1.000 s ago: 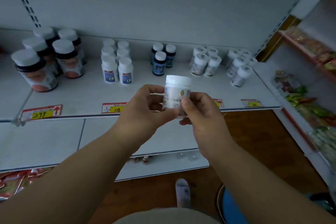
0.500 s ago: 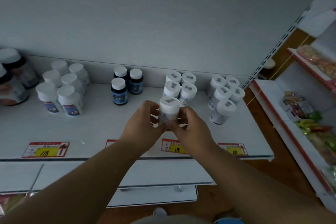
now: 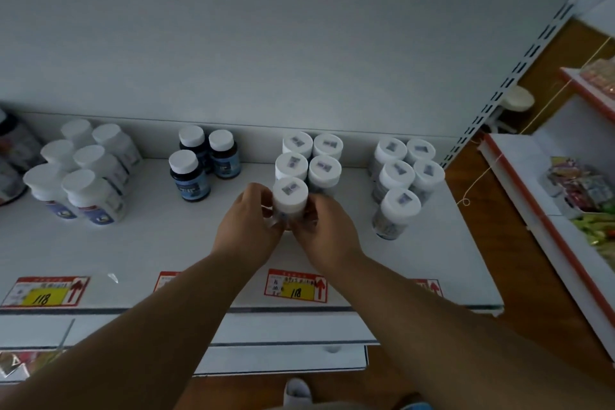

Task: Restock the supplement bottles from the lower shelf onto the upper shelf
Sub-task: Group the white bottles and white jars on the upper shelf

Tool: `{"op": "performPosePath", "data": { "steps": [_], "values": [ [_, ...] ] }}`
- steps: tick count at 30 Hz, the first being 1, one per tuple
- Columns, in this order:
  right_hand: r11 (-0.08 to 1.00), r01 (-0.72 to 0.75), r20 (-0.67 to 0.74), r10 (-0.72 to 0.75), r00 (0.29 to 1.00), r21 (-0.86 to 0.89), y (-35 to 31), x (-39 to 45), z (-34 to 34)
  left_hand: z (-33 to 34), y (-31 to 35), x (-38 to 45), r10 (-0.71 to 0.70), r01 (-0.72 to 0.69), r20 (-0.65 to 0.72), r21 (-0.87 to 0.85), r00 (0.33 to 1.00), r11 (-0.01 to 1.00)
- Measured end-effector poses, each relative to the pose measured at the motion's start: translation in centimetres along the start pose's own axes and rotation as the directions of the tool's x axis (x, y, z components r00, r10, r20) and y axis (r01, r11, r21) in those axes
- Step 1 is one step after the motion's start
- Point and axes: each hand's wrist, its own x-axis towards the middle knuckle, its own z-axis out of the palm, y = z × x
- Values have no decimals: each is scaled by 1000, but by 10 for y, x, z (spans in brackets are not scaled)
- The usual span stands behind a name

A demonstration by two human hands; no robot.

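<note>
A white supplement bottle (image 3: 290, 195) with a white cap stands upright on the upper shelf (image 3: 166, 243), directly in front of a cluster of several matching white bottles (image 3: 309, 160). My left hand (image 3: 248, 230) grips its left side and my right hand (image 3: 324, 230) grips its right side, so only the cap and a strip of the body show. The bottle touches or nearly touches the row behind it.
Another group of white bottles (image 3: 404, 173) stands to the right, three dark blue bottles (image 3: 199, 163) to the left, and more white bottles (image 3: 83, 173) further left. Price tags (image 3: 295, 286) line the shelf front. A lower shelf (image 3: 283, 333) lies below; a side rack (image 3: 579, 196) holds snack packs.
Both hands carried the bottle up and forward from in front of the shelf edge onto the upper shelf, into the white bottle group. The view shifted right and closer.
</note>
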Motion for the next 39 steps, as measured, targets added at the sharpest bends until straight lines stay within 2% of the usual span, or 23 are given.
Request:
{"op": "performPosePath", "data": {
  "steps": [5, 8, 11, 15, 19, 22, 25, 29, 32, 35, 39],
  "values": [
    [999, -47, -52, 46, 998, -1, -3, -27, -4, -5, -6, -18, 5, -6, -6, -22, 1000, 1000],
    [997, -79, -121, 78, 990, -9, -7, -53, -7, -12, -7, -39, 97, -101, -40, -105, 994, 989],
    [995, -101, -208, 96, 973, -16, -12, -78, -14, -17, 2, -57, 195, -190, 17, -174, 981, 966],
    [990, -137, -309, 137, 941, 23, -16, -103, -22, -17, 16, -71, 262, -226, 152, -219, 953, 949],
    [968, -228, -345, 250, 905, 105, -7, -120, -33, -7, 27, -79, 237, -157, 334, -249, 912, 956],
    [952, -284, -387, 308, 869, 119, 9, -114, -52, 8, 42, -71, 235, -107, 404, -316, 884, 943],
    [942, -313, -416, 333, 846, 117, 27, -100, -73, 32, 61, -57, 128, 69, 428, -415, 894, 907],
    [946, -290, -419, 323, 848, 142, 56, -77, -102, 73, 90, -36, -29, 259, 382, -568, 924, 781],
    [947, -285, -375, 321, 870, 150, 80, -58, -121, 93, 109, -28, -52, 203, 300, -496, 952, 844],
    [949, -293, -232, 313, 921, 116, 97, -44, -133, 105, 116, -27, 5, 63, 181, -369, 983, 927],
    [978, -190, -22, 192, 981, 82, 108, -29, -139, 117, 122, -23, 61, -36, 106, -227, 992, 973]
  ]
}}
